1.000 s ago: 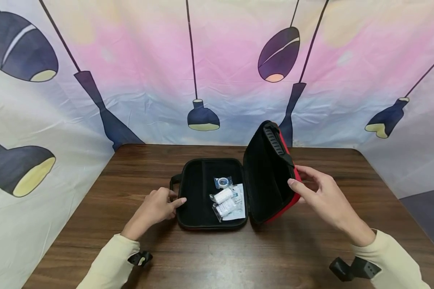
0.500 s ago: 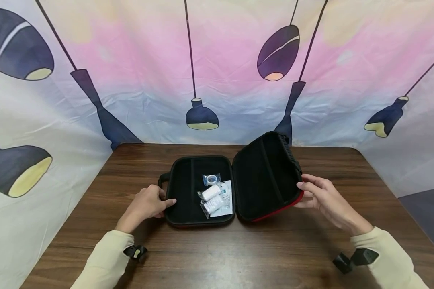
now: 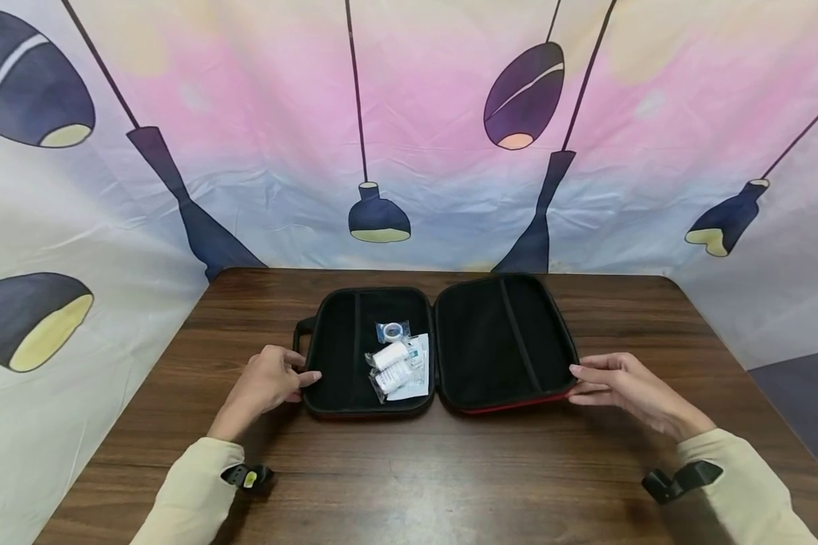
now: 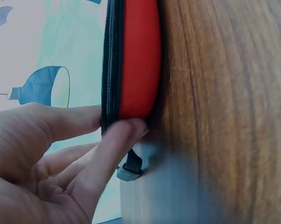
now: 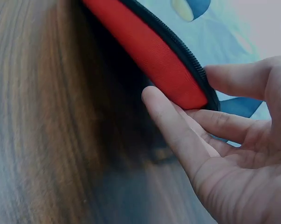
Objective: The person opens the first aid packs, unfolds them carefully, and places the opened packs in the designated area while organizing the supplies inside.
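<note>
Backdrop cloth (image 3: 259, 113) at rear, pink fading to blue, printed with dark hanging lamps. Before it, a brown wood-grain table (image 3: 395, 484) with rounded far corners. Mid-table lies a case (image 3: 477, 341), red outside, lined black, unfolded into two halves joined along the middle. The half on the left (image 3: 330, 356) sits on the table; the half on the right (image 3: 494, 356) leans slightly, its outer side a little raised – dark gap beneath in the right wrist view. Pale sleeves (image 3: 191, 492) on both arms.

Left hand (image 3: 266, 378): thumb over the rim, fingers bent round below, pinching the left outer edge near the handle (image 3: 301, 329). Right hand (image 3: 623, 390): spread only by the shell's thickness, thumb at the zip rim (image 5: 191, 56), a finger under the red shell – grips the near right corner.

Inside the left half, by the fold: a flat white printed packet (image 3: 419, 371), two white rolls (image 3: 391, 353) in clear wrap overlapping it, and a small ring-shaped roll (image 3: 392, 331) in a bluish wrapper just behind.
</note>
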Action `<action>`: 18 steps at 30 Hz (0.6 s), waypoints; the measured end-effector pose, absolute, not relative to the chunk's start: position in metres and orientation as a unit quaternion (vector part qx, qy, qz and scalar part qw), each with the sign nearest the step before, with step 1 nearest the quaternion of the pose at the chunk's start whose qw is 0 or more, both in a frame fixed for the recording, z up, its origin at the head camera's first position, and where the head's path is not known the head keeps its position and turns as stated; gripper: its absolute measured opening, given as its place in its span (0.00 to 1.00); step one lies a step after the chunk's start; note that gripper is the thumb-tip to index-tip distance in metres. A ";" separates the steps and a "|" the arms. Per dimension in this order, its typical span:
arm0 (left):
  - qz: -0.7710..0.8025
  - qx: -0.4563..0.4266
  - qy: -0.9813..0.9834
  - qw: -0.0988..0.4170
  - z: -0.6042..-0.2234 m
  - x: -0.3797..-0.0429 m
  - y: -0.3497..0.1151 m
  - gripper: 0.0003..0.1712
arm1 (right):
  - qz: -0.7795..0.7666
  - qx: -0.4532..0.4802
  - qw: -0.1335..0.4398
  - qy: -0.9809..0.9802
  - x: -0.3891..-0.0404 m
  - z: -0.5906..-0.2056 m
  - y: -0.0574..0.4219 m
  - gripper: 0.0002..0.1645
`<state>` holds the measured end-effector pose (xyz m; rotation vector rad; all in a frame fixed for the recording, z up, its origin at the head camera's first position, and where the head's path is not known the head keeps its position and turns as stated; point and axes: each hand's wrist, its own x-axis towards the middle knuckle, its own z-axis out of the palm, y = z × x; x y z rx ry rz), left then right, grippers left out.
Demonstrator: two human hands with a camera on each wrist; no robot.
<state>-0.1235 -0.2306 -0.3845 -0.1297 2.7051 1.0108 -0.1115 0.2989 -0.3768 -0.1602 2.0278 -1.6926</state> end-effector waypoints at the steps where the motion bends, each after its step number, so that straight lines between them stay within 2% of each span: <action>1: 0.357 -0.051 0.925 0.123 -0.385 -0.121 -0.231 0.33 | -0.615 -0.059 0.247 0.746 -0.112 -0.379 0.300 0.44; 13: 0.476 -0.088 0.868 0.111 -0.389 -0.114 -0.234 0.27 | -0.564 -0.057 0.245 0.787 -0.112 -0.394 0.301 0.39; 18: 0.475 -0.094 0.868 0.109 -0.390 -0.116 -0.234 0.27 | -0.504 -0.060 0.223 0.832 -0.113 -0.387 0.299 0.30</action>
